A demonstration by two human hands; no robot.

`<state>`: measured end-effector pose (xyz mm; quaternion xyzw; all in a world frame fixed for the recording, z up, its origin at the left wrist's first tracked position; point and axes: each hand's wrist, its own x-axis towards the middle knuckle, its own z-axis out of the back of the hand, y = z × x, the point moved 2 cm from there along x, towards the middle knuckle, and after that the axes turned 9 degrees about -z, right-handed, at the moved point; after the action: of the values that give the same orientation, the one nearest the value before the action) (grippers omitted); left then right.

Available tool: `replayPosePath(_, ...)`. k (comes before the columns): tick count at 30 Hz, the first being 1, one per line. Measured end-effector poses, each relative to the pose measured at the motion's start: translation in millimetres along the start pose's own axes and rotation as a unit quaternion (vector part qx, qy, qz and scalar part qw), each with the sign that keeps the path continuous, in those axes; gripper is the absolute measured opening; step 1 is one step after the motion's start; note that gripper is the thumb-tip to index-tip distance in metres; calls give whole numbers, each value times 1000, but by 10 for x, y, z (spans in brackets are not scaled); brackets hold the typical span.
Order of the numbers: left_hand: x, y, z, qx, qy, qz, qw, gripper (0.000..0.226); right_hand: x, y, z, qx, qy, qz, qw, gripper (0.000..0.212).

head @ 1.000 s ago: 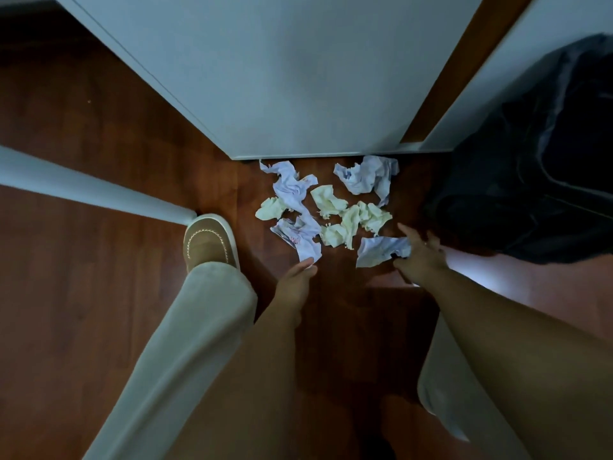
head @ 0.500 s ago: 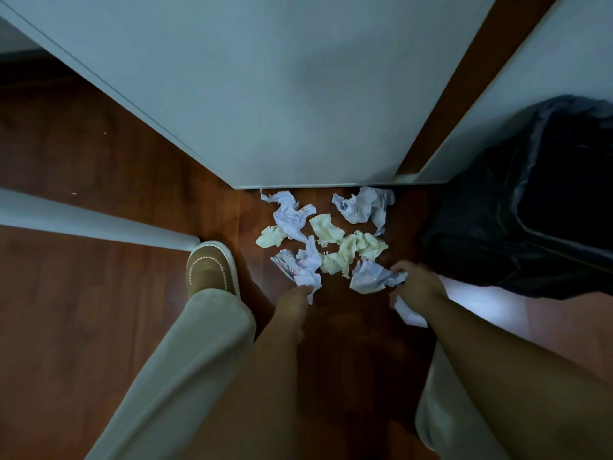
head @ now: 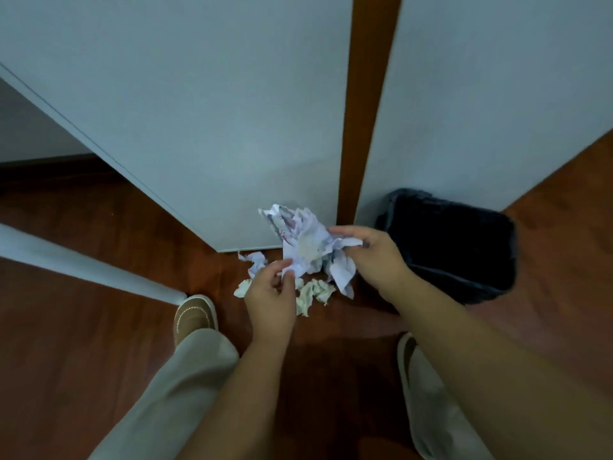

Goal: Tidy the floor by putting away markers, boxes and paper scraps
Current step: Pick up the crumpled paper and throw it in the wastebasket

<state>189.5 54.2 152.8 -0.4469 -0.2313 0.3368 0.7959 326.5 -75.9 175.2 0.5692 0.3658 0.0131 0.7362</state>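
Note:
A bundle of crumpled white paper scraps point(head: 303, 242) is held up above the floor between both hands. My left hand point(head: 270, 298) pinches its lower left edge, and my right hand point(head: 371, 257) grips its right side. Below them, a few scraps stay on the wooden floor: a white one point(head: 254, 260) by the cabinet corner, a pale yellow one point(head: 242, 287) at the left, and more pale yellow ones point(head: 313, 293) under the bundle. A dark bin lined with a black bag point(head: 454, 247) stands just right of my right hand.
White cabinet panels point(head: 205, 111) rise straight ahead, with a brown strip between them. A white bar point(head: 83, 263) crosses the floor at the left. My left foot in a tan shoe point(head: 194, 315) stands by its end. My right foot point(head: 411, 360) is behind my right arm.
Both hands have closed on scraps and lifted them off the floor into one bundle. Fewer scraps lie on the floor. The view has risen and pulled back.

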Motion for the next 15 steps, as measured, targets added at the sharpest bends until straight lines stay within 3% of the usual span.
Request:
replayPosePath(3, 68, -519, -272, -66, 28, -36, 997, 16, -344, 414, 661, 28, -122, 73, 989, 32)
replayPosePath(7, 99, -1104, -732, -86, 92, -80, 989, 21, -575, 468, 1432, 49, -263, 79, 960, 36)
replayPosePath(11, 115, -1298, -1184, -34, 158, -108, 981, 25, -486, 397, 1649, -15, -303, 55, 951, 37)
replayPosePath(15, 68, -1092, -1461, 80, 264, -113, 955, 23, -288, 162, 1648, -106, -281, -95, 949, 21)
